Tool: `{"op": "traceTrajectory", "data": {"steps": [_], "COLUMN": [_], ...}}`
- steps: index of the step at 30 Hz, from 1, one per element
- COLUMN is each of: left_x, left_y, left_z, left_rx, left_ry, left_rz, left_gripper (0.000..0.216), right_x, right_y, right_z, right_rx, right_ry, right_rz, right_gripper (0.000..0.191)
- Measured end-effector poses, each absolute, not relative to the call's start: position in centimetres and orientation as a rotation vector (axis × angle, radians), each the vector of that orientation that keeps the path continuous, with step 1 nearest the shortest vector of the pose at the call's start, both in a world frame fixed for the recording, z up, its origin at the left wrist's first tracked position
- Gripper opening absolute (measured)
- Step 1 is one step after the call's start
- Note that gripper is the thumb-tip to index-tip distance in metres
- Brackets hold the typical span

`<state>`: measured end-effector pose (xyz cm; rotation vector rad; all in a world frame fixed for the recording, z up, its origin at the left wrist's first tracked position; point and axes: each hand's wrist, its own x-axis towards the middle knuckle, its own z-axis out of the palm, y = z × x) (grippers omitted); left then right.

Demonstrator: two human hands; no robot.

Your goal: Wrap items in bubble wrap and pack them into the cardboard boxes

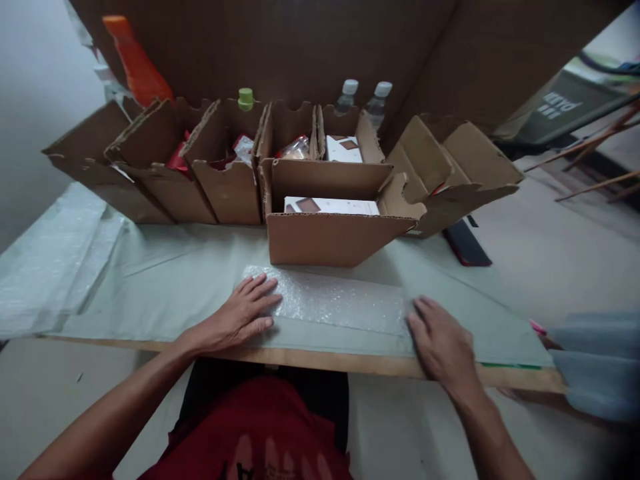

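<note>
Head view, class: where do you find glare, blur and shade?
Head view, centre: small bright glints speckle the bubble wrap; head view, right edge: the pale blue cloth is smeared and soft; head view, top: the brown panel behind the boxes lies dim.

Wearer's hands: two; white-capped bottles: two; orange bottle: one.

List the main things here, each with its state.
Clear bubble-wrap strip, lying flat
Left hand, open, fingers spread on the strip's left end
Right hand, fingers bent, at its right end
Front brown cardboard bin, open-topped, holding white packaging
Brown cardboard bins behind, open-topped
Two clear plastic bottles, capped
Clear bubble-wrap sheets at left, overlapping
</note>
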<state>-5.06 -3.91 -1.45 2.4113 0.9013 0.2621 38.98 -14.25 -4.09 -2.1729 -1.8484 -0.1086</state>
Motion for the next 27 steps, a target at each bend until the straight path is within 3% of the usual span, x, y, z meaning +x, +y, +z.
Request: {"op": "traceTrajectory", "data": {"steps": [7,13,16,19,22,24,27], "left_x": [-4.4,-3.0,-4.3,-6.8,-8.9,-9.8,-11.1], "left_y": [-1.0,-0.9,-2.2,-2.6,-1.7,-1.1,-0.2], "left_z": [-1.5,-1.4,-0.2,1.3,2.1,2.3,2.9], "left_rx": [2.237,2.185,2.097,2.007,1.981,2.000,2.055], "left_ry": [1.493,1.496,1.471,1.460,1.446,1.428,1.396], "left_rz": [0.614,0.674,0.707,0.723,0.724,0.695,0.623], "left_gripper": [0.038,0.015,0.012,0.026,0.053,0.064,0.068], "right_x": [38.6,36.5,36.1,34.5,32.2,30.7,28.3], "right_y": [-9.6,-7.4,-9.8,-12.0,-12.7,-12.9,-14.2], "right_z": [-2.2,-1.9,-0.7,-0.3,-0.7,-0.7,0.1], "right_rx": [-1.947,-1.901,-1.912,-1.868,-1.788,-1.784,-1.744], "right_ry": [-1.963,-2.055,-1.958,-1.937,-1.972,-1.949,-1.876], "right_rz": [0.060,0.163,0.343,0.493,0.418,0.399,0.655], "right_gripper": [0.049,0.026,0.025,0.029,0.036,0.027,0.022]}}
